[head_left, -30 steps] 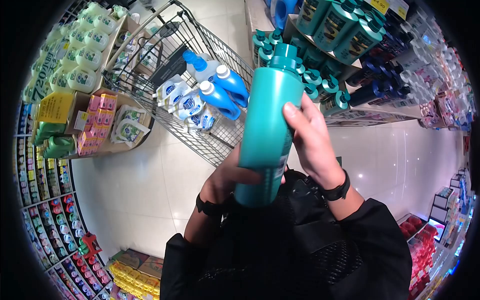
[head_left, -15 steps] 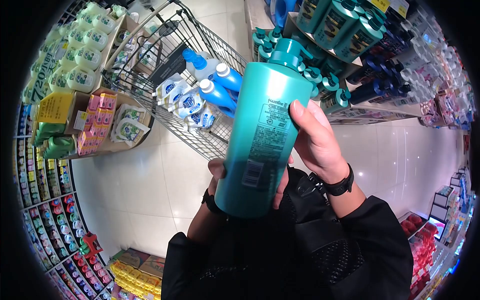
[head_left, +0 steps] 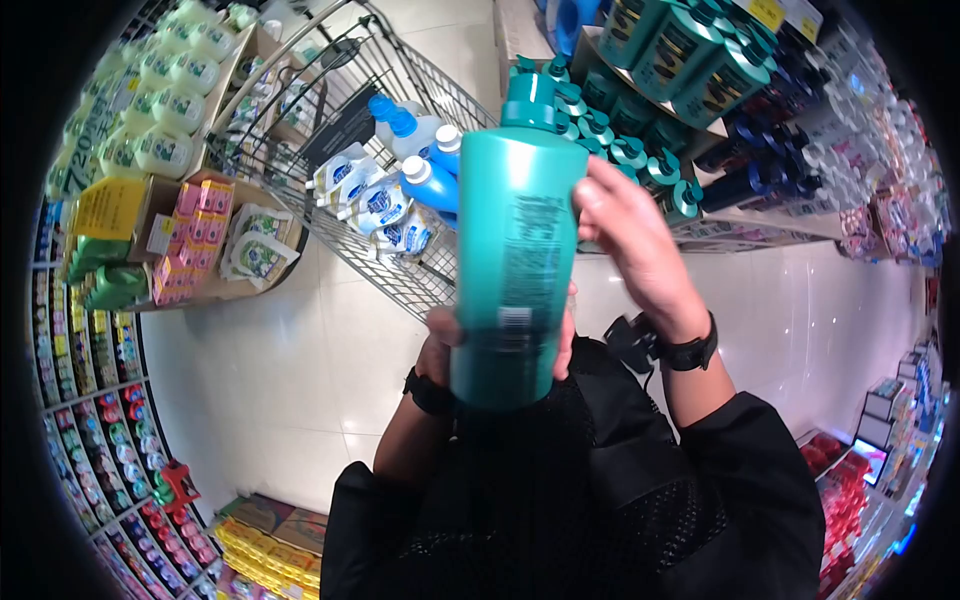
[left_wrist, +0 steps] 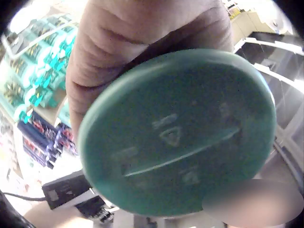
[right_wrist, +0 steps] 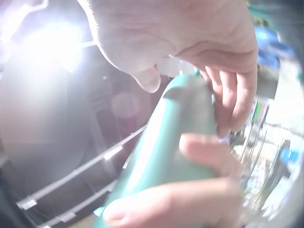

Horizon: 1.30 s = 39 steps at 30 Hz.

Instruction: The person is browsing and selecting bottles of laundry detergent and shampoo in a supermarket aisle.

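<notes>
In the head view, a large teal pump bottle (head_left: pixel 515 250) stands nearly upright before my chest, its printed back label facing me. My left hand (head_left: pixel 437 348) grips its lower part, thumb on one side and fingers showing at the other. The left wrist view looks onto the bottle's round base (left_wrist: pixel 175 137), with the curled left hand (left_wrist: pixel 142 42) behind it. My right hand (head_left: pixel 640 245) is at the bottle's upper right side, fingertips right at its edge. In the right wrist view the right thumb (right_wrist: pixel 149 80) stands apart from the bottle and the fingers are loosely bent.
A shopping cart (head_left: pixel 385 285) ahead holds blue bottles (head_left: pixel 432 185) and white-and-blue packs (head_left: pixel 380 205). Shelves at the right bear similar teal pump bottles (head_left: pixel 720 85). Boxes of pale green jugs (head_left: pixel 165 150) and pink packs (head_left: pixel 195 235) stand at the left.
The bottle has turned so its back label faces me, and lately shifted slightly left and more upright. The right hand has loosened its hold and moved toward the bottle's edge.
</notes>
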Tool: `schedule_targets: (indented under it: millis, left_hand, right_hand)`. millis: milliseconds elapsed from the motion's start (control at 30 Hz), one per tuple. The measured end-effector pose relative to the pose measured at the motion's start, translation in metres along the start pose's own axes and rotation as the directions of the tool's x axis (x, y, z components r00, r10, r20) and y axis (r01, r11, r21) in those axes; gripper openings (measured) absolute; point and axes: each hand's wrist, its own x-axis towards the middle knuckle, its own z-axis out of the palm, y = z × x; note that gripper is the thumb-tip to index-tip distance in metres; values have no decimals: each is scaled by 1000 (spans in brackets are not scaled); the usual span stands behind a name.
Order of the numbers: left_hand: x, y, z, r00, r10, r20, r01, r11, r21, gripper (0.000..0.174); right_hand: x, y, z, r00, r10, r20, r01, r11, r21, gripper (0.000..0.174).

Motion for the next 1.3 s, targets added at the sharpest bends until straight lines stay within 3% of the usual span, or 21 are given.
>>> schedule_targets:
  millis: [100,167,200,233,267,300,333,400,467,500,533,567,633,700,800,833,933,1133,1200,1233,1300]
  left_hand:
    - [-7,4,-9,970,-29,-241,136,886,444,94]
    - [-8,9,-21,963,-41,-267,172,855,490,90]
    - [-2,6,-15,962,-12,-273,179,780,599,90]
    - [-1,5,-13,960,17,-280,191,692,696,91]
    - [-5,9,-24,948,-66,-312,297,536,790,91]
    - [-6,0,-24,953,41,-302,246,477,843,87]
    - [-5,0,-20,932,45,-358,314,391,865,85]
    - [-10,-1,-20,905,60,-421,382,320,867,83]
    - [-15,-9,-29,869,278,-409,408,63,911,81]
    - [-18,-13,-38,861,293,-415,411,78,908,81]
    - [-21,-16,-45,848,405,-342,390,-39,920,81]
    - [-26,-17,-53,826,503,-256,379,-158,912,81]
    - [-31,-19,-61,798,540,-268,421,-181,889,80]
    - [-38,-20,-72,767,601,-224,457,-267,849,79]
    - [-46,-23,-100,744,634,-214,441,-225,869,80]
    - [-49,-23,-112,738,648,-186,419,-226,879,81]
    - [-66,-10,-135,736,633,-241,480,-238,844,79]
    - [-130,-34,-185,571,681,-458,728,-163,666,43]
    - [-145,-47,-197,661,537,-524,733,-315,603,24]
    - [-147,-54,-200,655,541,-528,738,-307,601,24]
    - [-148,-67,-205,745,593,-306,644,-521,559,19]
  right_hand:
    - [6,-9,-21,987,-151,-59,126,943,-308,43]
    - [9,-10,-30,964,-244,-108,182,897,-403,45]
    - [9,-17,-30,964,-251,-86,200,902,-383,49]
    - [9,-21,-35,957,-283,-60,211,826,-522,44]
    - [12,-24,-40,981,-194,-15,147,791,-593,39]
    - [11,-27,-47,994,-104,16,89,746,-660,35]
    - [12,-29,-52,1000,-18,15,23,716,-698,33]
    - [11,-25,-51,995,99,1,-68,690,-721,36]
    - [10,-17,-33,993,77,-95,-122,691,-712,47]
    - [11,-11,-29,990,39,-134,-122,710,-694,52]
    - [13,-3,-36,971,146,-188,-236,698,-676,55]
    - [16,5,-37,929,265,-259,-369,727,-579,48]
    - [21,13,-36,872,404,-277,-487,659,-573,42]
    - [27,24,-28,870,405,-282,-490,636,-596,39]
    - [35,33,-12,925,339,-173,-352,591,-726,42]
    - [37,55,-19,994,103,-21,-74,541,-838,45]
    - [53,72,2,993,118,1,-35,299,-954,42]
    - [93,149,-16,981,158,109,92,114,-989,45]
    - [106,181,-29,975,184,121,121,16,-993,46]
    - [112,195,-35,973,190,128,127,15,-992,46]
    - [119,222,-47,963,238,128,139,-30,-990,46]
